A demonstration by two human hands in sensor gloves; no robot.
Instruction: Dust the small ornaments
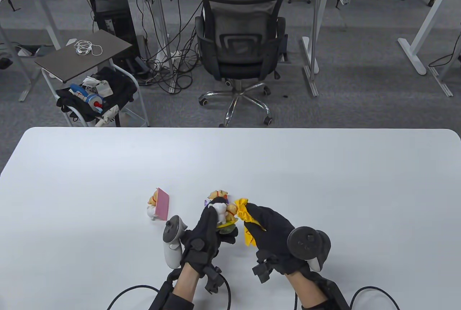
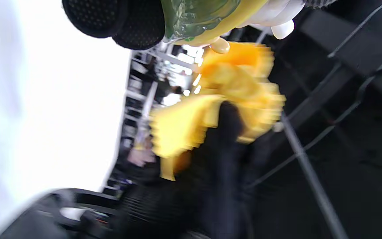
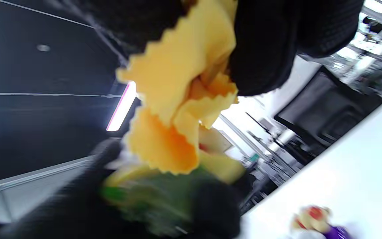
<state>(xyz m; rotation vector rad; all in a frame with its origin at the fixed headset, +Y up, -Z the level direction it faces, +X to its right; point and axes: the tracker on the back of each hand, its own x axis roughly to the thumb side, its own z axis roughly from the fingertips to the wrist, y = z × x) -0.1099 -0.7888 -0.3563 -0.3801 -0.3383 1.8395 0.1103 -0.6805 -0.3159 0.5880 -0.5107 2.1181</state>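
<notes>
Both wrist views are motion-blurred, so the figurine's details are hard to make out. The left hand (image 1: pixel 207 232) grasps a glossy ornament (image 1: pixel 226 216) with a green-yellow base, lifted near the desk's (image 1: pixel 324 180) near edge. The right hand (image 1: pixel 270 227) pinches a crumpled yellow cloth (image 1: pixel 245 216) with zigzag edges against it. Two more ornaments (image 1: pixel 157 203) stand beyond, one partly hidden.

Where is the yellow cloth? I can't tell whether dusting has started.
In the table view the yellow cloth is pinched in the right hand, right of centre, against the ornament that the left hand holds.
</notes>
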